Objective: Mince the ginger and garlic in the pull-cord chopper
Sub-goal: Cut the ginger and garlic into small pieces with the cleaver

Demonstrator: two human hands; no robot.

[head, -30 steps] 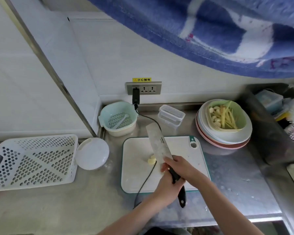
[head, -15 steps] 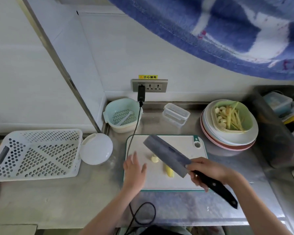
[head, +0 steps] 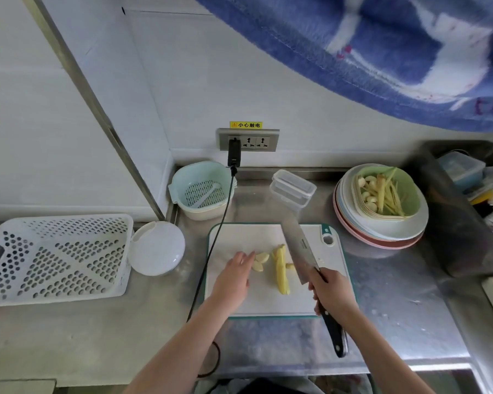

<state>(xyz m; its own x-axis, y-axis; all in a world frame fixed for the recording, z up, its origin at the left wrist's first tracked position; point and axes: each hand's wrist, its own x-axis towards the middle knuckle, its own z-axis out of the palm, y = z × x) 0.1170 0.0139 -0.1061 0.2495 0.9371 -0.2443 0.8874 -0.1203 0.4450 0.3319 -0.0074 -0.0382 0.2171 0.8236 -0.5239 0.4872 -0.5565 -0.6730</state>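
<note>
On the white cutting board point(head: 239, 240) lie pale garlic cloves point(head: 261, 260) and a long yellow piece of ginger point(head: 281, 273). My left hand point(head: 235, 277) lies flat on the board, its straight fingertips touching the garlic. My right hand point(head: 332, 294) grips the black handle of a cleaver point(head: 299, 245), whose blade stands edge-down on the board just right of the ginger. A round white chopper lid point(head: 157, 248) sits left of the board.
A white perforated basket point(head: 54, 257) stands at the left. At the back are a mint colander bowl point(head: 201, 189), a clear lidded box point(head: 292, 189) and stacked plates with a green dish point(head: 382, 194) of garlic and ginger strips. A black cable point(head: 211, 251) crosses the board's left edge.
The cleaver has swung from flat over the board to edge-down, right of the ginger. My left hand has moved up and right onto the garlic.
</note>
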